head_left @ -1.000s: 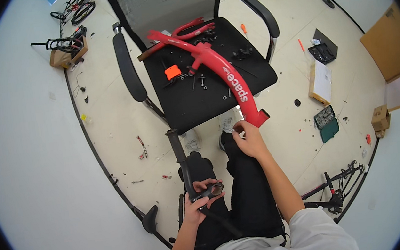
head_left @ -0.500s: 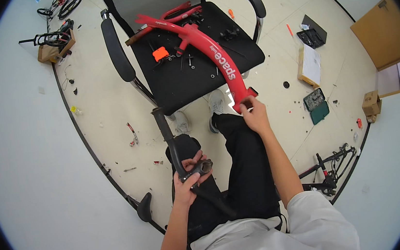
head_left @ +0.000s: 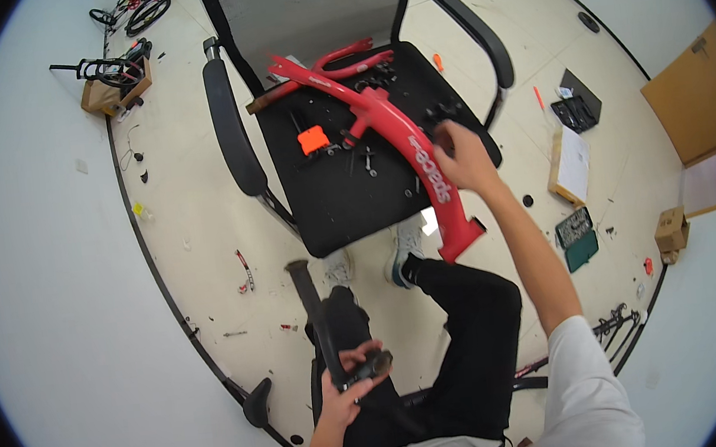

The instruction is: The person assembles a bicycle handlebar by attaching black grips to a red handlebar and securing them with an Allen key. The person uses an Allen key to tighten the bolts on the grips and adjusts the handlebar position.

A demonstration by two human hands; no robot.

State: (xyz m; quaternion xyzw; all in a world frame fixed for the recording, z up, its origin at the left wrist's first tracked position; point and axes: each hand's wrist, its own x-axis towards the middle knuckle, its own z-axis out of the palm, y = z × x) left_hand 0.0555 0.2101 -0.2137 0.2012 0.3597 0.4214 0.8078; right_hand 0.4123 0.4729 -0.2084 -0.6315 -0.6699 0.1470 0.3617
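My left hand (head_left: 347,392), low over my lap, is closed around a black bicycle handlebar with its stem (head_left: 321,336); a grip covers the upper end. My right hand (head_left: 466,158) reaches over the chair seat beside the red bicycle frame (head_left: 400,127). Its fingers point down close to a cluster of small black parts (head_left: 442,113), and their tips are blurred and partly hidden. The frame lies diagonally across the black chair seat (head_left: 323,218), its thick end sticking out past the front edge. An orange block (head_left: 313,140) and loose bolts (head_left: 371,163) lie left of the frame.
Chair armrests (head_left: 232,123) flank the seat. On the floor at right are an open green case (head_left: 582,250), a black tool case (head_left: 574,113) and a cardboard box (head_left: 671,230). A saddle (head_left: 258,403) lies at lower left; a box of parts (head_left: 134,81) stands far left.
My right hand has let go of the red frame's near end and moved up and forward over the seat. The view has shifted; my left hand still holds the handlebar.
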